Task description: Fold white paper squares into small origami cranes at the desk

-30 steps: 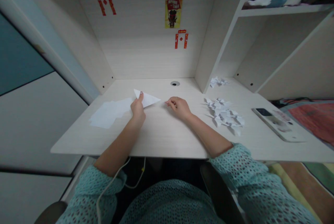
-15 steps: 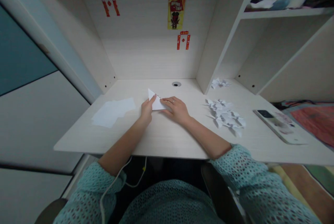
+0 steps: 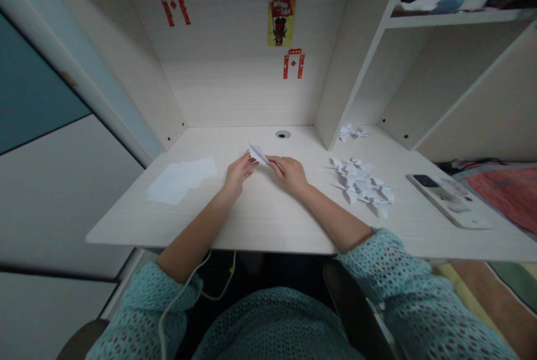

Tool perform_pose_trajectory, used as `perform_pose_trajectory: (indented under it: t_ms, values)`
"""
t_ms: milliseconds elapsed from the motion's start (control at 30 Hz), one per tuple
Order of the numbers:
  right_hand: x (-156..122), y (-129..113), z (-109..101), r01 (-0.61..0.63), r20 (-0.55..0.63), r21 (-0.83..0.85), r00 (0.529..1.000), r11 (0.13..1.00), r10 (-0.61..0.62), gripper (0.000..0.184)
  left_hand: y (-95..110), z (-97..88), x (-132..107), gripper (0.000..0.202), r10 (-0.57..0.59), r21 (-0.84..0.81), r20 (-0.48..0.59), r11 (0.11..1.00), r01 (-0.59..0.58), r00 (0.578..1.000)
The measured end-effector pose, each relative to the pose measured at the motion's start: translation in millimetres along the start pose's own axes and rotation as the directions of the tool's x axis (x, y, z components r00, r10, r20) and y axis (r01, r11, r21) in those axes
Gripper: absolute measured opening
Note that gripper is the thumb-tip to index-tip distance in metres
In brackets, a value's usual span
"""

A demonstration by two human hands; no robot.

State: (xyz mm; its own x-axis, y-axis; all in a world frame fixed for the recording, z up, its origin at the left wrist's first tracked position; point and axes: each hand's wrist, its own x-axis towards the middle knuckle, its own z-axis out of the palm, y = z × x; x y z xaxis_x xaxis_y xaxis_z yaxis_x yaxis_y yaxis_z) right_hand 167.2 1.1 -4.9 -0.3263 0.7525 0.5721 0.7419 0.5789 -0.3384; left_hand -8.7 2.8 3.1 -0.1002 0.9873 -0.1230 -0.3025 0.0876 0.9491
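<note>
A small folded piece of white paper (image 3: 259, 154) is held tilted, edge-on, above the middle of the desk. My right hand (image 3: 290, 174) pinches its right end between thumb and fingers. At its left end is my left hand (image 3: 238, 174), thumb at the near edge and the fingers curled beside and under the paper. The exact grip of the left fingertips is partly hidden. Flat white paper sheets (image 3: 180, 178) lie overlapping on the desk to the left. Several folded white paper pieces (image 3: 363, 183) are heaped to the right.
More folded paper pieces (image 3: 353, 132) sit by the upright divider (image 3: 356, 69). A phone (image 3: 447, 200) lies face down at the right. Near the desk's back is a round cable hole (image 3: 282, 134). A white cable (image 3: 178, 298) hangs by my left sleeve.
The folded paper has turned from lying flat, showing a triangle, to a lifted, edge-on tilt. My left fingers have loosened and shifted, and my right hand has moved slightly right.
</note>
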Motion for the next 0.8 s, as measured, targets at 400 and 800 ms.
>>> perform_pose_trajectory:
  t_ms: [400,800]
  values:
    - [3,8,5,-0.234,-0.137,0.448,0.936,0.863,0.324,0.024,-5,0.9,-3,0.034,-0.04,0.045,0.087,0.998,0.037,0.995]
    - [11,27,11,-0.369,0.076,0.852,0.79,0.372,0.608,0.037,-4,-4.8,0,0.026,-0.062,0.046,0.112,0.997,0.058,0.992]
